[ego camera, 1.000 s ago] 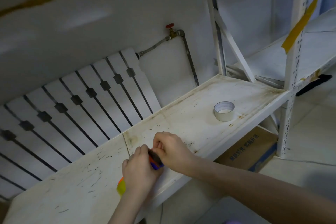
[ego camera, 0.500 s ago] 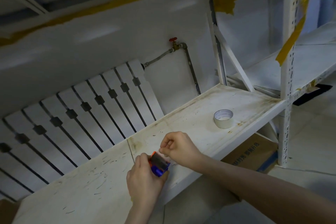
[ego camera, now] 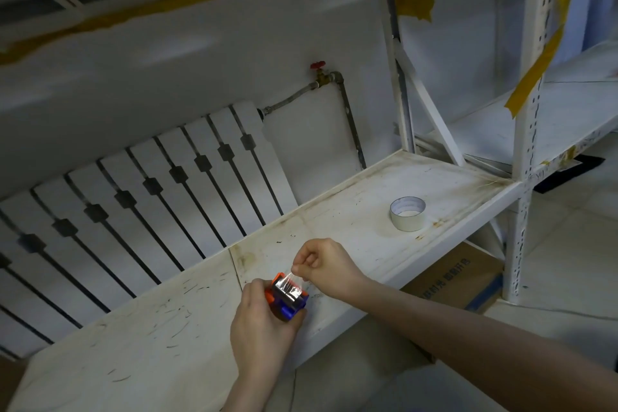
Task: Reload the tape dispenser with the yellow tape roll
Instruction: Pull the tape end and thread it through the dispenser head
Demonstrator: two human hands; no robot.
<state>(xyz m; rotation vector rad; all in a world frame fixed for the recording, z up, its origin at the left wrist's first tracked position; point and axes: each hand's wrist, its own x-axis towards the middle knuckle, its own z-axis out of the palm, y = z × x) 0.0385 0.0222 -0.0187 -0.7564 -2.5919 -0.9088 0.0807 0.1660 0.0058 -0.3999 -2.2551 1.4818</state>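
left hand (ego camera: 264, 321): fingers wrapped tight around the dispenser (ego camera: 288, 295), held just above the shelf (ego camera: 334, 221) front edge
right hand (ego camera: 326, 267): fingertips pinched together on the tape end (ego camera: 294, 278)
technique: probably pull the strip straight and taut over the blade, no twist
pointing: dispenser mouth faces up-right toward the right hand; long axis roughly along left forearm
roll: mostly hidden in the hand
spare core (ego camera: 407, 213): lies flat, well apart

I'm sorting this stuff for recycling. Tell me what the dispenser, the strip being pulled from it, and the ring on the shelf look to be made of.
Dispenser: likely moulded plastic, glossy orange and blue, held in the left hand.
Strip: thin clear film, probably plastic tape; it shines and shows through, pinched by the right hand.
Ring: looks like a cardboard core, matte pale wall, hollow middle.
Shelf: painted metal, apparently; white, stained.
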